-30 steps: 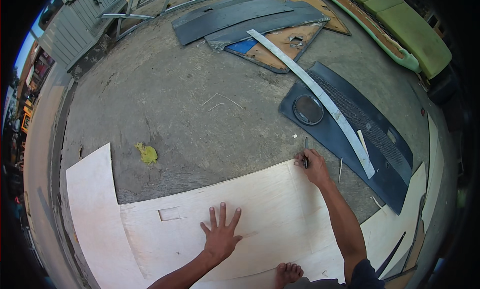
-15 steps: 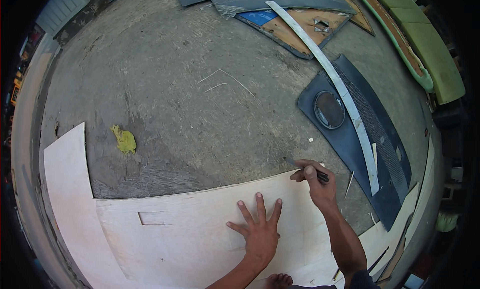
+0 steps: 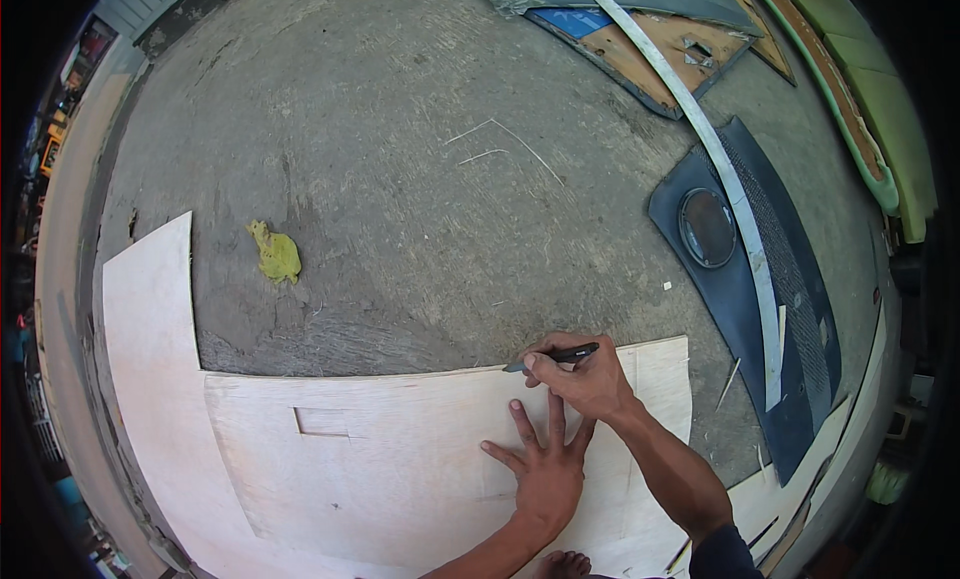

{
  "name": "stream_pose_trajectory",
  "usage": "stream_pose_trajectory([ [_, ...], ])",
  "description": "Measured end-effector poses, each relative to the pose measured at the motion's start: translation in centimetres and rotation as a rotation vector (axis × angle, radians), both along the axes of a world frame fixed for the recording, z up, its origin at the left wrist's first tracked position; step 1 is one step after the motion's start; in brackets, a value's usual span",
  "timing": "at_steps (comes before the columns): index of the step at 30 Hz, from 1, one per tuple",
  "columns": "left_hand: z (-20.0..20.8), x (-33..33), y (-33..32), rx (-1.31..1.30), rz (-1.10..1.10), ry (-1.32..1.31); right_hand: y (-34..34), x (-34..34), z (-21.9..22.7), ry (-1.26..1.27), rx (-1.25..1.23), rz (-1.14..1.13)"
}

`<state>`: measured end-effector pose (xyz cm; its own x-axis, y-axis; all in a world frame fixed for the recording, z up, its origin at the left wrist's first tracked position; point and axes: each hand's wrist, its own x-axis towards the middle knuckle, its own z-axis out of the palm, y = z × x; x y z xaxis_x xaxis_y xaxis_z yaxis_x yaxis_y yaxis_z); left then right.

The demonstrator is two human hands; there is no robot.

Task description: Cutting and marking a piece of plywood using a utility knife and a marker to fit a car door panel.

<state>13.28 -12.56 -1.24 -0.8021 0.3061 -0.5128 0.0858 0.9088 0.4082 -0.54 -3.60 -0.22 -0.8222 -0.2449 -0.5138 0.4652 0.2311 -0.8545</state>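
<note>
A thin pale plywood sheet [image 3: 400, 469] lies before me, with a small rectangular outline [image 3: 322, 422] marked or cut in its left part. My left hand [image 3: 550, 479] presses flat on the sheet, its fingers spread. Just beyond those fingers, my right hand [image 3: 592, 384] is closed around a slim black cutter knife [image 3: 572, 354]. The knife's grey blade end points left and meets the sheet's far edge, or is very close to it. At the left, the plywood extends farther away from me in a tall strip [image 3: 150, 299].
A dark blue panel [image 3: 690, 229] with a round speaker lies on the concrete floor [image 3: 380, 159] at right. A long metal strip [image 3: 740, 189] crosses it onto another wood-backed panel [image 3: 640, 59]. A yellow-green leaf [image 3: 278, 257] and thin splinters lie beyond the sheet. Green padding [image 3: 880, 109] stands far right.
My right hand has moved left with the cutter knife, from near the sheet's right corner to above my left fingertips. My left hand stays spread on the plywood. The whole view has shifted slightly.
</note>
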Motion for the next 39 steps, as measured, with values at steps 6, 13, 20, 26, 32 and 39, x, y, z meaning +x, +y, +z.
stream_pose_trajectory([
  [6,-0.8,0.7,0.0,0.046,0.026,0.052,-2.9,-1.0,-0.9,0.047,0.059,0.152],
  [13,-1.1,0.9,0.0,0.088,0.070,0.107,-3.9,-0.6,-1.2,0.076,0.075,0.131],
  [20,-1.2,0.8,-0.1,0.078,0.063,0.127,-2.9,-0.5,-0.4,0.027,0.065,0.060],
  [26,-0.6,0.3,0.4,0.058,-0.008,0.115,1.2,0.5,0.8,0.173,0.077,-0.146],
  [32,0.2,-0.4,-0.4,0.019,0.005,-0.010,8.9,3.7,0.0,0.389,0.418,-0.408],
  [39,1.7,-1.2,-0.2,0.045,-0.015,-0.128,14.9,5.5,-1.1,0.690,0.898,-0.095],
])
